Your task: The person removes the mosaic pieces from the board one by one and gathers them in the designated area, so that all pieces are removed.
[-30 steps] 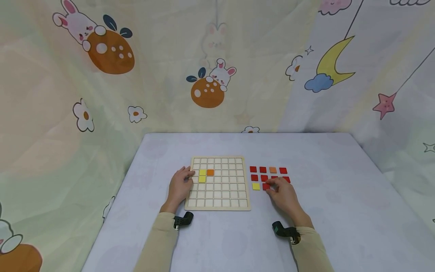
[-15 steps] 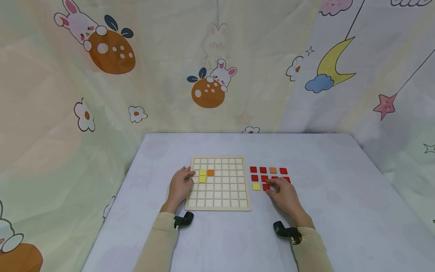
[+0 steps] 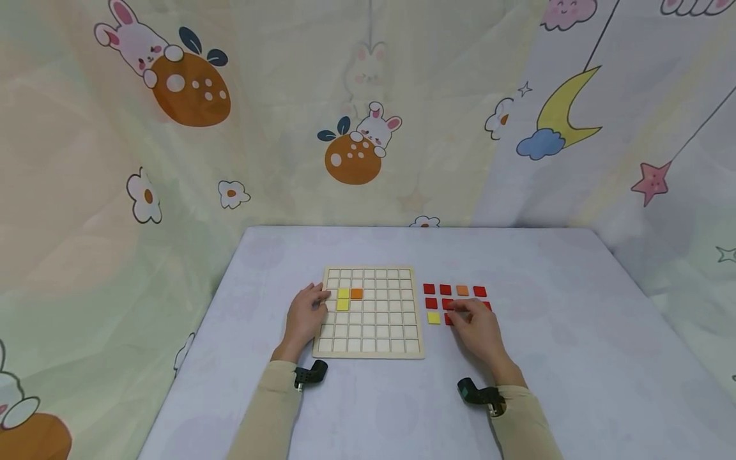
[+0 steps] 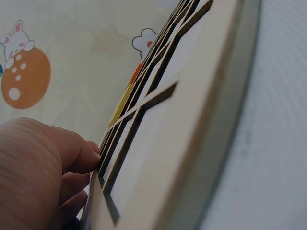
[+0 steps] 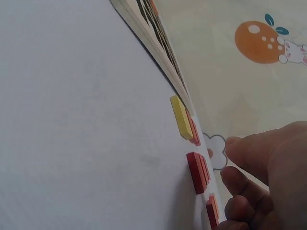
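A light wooden grid board (image 3: 370, 351) lies on the table, with two yellow tiles (image 3: 343, 299) and an orange tile (image 3: 356, 294) in its cells. My left hand (image 3: 303, 317) holds the board's left edge; in the left wrist view the thumb and fingers (image 4: 79, 153) bend at that edge. To the right of the board, loose square tiles lie in rows: several red tiles (image 3: 429, 289), an orange one (image 3: 462, 291) and a yellow one (image 3: 434, 317). My right hand (image 3: 480, 324) hovers over the front rows, partly covering red tiles. In the right wrist view its fingers (image 5: 252, 148) hold nothing.
A pale cloth covers the table (image 3: 391, 409), whose far edge meets a patterned fabric backdrop (image 3: 276, 128). A black wrist camera (image 3: 310, 374) sits on the left wrist, another black camera (image 3: 480, 395) on the right.
My right hand has shifted slightly left over the front red tile, covering more of it. The left hand and board stay put; the view tilts up slightly.
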The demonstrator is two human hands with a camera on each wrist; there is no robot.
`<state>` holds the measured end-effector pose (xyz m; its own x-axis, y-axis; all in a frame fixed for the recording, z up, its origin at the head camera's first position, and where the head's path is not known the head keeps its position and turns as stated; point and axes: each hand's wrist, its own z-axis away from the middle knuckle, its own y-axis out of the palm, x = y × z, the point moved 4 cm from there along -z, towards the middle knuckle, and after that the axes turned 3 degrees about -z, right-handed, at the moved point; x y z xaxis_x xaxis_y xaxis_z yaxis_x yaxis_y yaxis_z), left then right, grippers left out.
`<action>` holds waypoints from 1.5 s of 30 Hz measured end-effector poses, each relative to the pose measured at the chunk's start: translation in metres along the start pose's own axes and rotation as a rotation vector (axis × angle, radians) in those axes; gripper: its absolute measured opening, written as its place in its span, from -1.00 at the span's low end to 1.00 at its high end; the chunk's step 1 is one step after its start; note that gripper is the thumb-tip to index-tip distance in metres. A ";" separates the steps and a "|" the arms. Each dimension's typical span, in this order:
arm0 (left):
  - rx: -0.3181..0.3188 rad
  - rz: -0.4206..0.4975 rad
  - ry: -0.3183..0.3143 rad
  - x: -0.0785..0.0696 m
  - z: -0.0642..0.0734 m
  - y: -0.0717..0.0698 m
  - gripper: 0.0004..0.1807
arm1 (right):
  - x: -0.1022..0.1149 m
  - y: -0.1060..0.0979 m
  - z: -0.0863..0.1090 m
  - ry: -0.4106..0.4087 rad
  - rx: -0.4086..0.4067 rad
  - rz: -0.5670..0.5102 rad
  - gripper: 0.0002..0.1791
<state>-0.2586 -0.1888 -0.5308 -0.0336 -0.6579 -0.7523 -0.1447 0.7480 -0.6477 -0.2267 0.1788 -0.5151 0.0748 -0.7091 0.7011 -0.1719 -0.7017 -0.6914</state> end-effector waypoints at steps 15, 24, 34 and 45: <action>-0.012 -0.016 -0.001 0.000 0.000 0.001 -0.65 | 0.039 0.033 0.001 -0.096 0.053 -0.026 -0.77; -0.012 -0.009 -0.005 -0.001 0.002 0.000 -0.66 | 0.053 0.050 0.002 -0.154 0.102 -0.053 -0.80; -0.013 -0.004 -0.005 0.000 0.000 0.001 -0.65 | 0.076 0.063 0.003 -0.179 0.145 -0.045 -0.80; -0.010 0.005 -0.014 0.001 0.000 0.000 -0.65 | 0.099 0.075 -0.006 -0.206 0.180 -0.015 -0.82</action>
<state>-0.2591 -0.1893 -0.5315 -0.0201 -0.6526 -0.7575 -0.1545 0.7505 -0.6425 -0.2382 0.0569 -0.4964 0.2779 -0.6847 0.6737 0.0071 -0.6999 -0.7142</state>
